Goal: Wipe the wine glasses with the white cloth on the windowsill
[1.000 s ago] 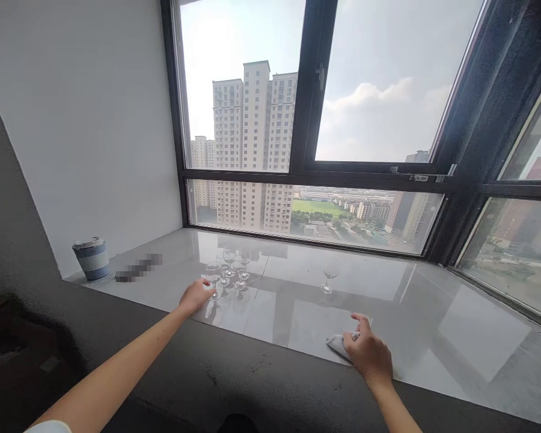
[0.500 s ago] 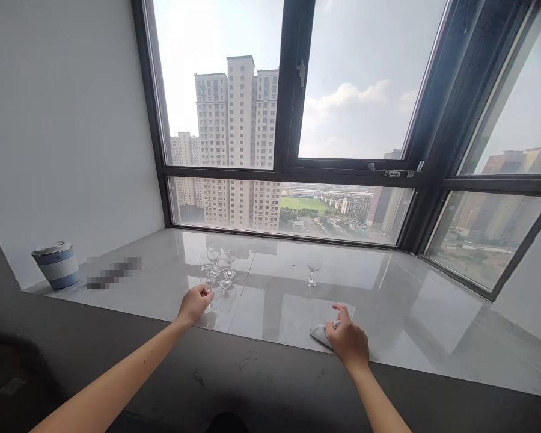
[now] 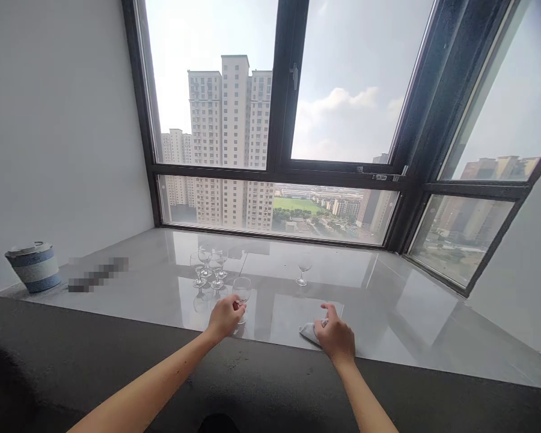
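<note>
My left hand (image 3: 226, 316) is closed on the stem of a clear wine glass (image 3: 242, 287), held upright near the front edge of the sill. Its foot is close to the shiny surface; I cannot tell whether they touch. My right hand (image 3: 338, 340) grips a grey cloth (image 3: 310, 332) on the sill, with the index finger bent outward. Several similar stemmed glasses (image 3: 216, 263) stand in a cluster behind my left hand. Another glass (image 3: 304, 263) stands alone, farther back than the cloth.
A blue and white lidded bucket (image 3: 36, 267) stands at the left end of the glossy window sill (image 3: 270, 285). Beside it lies a pixelated patch. Dark-framed windows (image 3: 275, 174) rise behind the sill, and a grey wall (image 3: 67, 132) closes the left side.
My left hand has moved right with the wine glass, away from the cluster. My right hand keeps its grip on the cloth. The whole view has shifted slightly.
</note>
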### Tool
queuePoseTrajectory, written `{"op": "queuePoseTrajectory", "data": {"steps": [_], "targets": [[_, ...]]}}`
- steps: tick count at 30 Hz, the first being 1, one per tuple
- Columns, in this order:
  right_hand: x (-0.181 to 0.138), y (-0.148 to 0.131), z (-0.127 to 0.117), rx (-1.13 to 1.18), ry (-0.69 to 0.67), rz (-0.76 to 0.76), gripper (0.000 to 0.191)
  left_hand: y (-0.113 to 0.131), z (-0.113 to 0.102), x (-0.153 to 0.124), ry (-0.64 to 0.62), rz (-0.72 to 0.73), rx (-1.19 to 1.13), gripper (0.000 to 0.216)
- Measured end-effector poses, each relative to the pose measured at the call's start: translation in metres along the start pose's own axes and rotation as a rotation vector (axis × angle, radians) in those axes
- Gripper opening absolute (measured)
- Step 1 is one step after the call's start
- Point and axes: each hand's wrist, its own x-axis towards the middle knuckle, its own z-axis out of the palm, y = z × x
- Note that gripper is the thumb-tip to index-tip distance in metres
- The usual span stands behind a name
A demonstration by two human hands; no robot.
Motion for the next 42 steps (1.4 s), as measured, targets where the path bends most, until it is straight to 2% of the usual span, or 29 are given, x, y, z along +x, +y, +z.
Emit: {"op": "queuePoseTrajectory", "data": {"steps": [6,11,16,19,23,26,29,31,33,39,42], "targets": [[0.0,0.002,0.001,-0.005,0.011,-0.011,0.035,0.002,0.003,-0.005,0.005,0.034,0.082,0.021],[0.0,0.001,0.002,0.011,0.007,0.019,0.032,0.009,0.009,-0.011,0.039,-0.041,0.206,0.019],[0.0,-0.003,0.0,0.039,-0.006,0.023,0.035,0.014,0.009,-0.015,0.035,-0.035,0.251,0.023],[-0.002,-0.001,-0.004,0.113,-0.089,-0.049,0.048,0.017,0.007,-0.016,0.032,-0.065,0.272,0.022],[-0.009,0.012,-0.007,0.235,-0.221,-0.245,0.066,0.018,0.007,-0.016,0.023,-0.084,0.29,0.022],[-0.015,0.022,-0.006,0.293,-0.208,-0.295,0.061,0.018,0.007,-0.017,0.027,-0.06,0.288,0.021],[-0.014,0.021,-0.003,0.36,-0.161,-0.23,0.055,0.018,0.006,-0.018,0.01,-0.045,0.275,0.023],[-0.01,0.008,-0.003,0.402,-0.126,-0.197,0.053,0.018,0.006,-0.019,-0.008,-0.048,0.267,0.024],[-0.003,-0.016,-0.007,0.45,-0.1,-0.231,0.053,0.018,0.006,-0.019,-0.015,-0.05,0.263,0.025],[0.025,-0.135,-0.028,0.615,0.008,-0.493,0.056,0.019,0.007,-0.02,0.01,-0.054,0.268,0.024],[0.032,-0.188,-0.029,0.621,0.006,-0.628,0.061,0.018,0.008,-0.02,0.015,-0.056,0.283,0.025]]}}
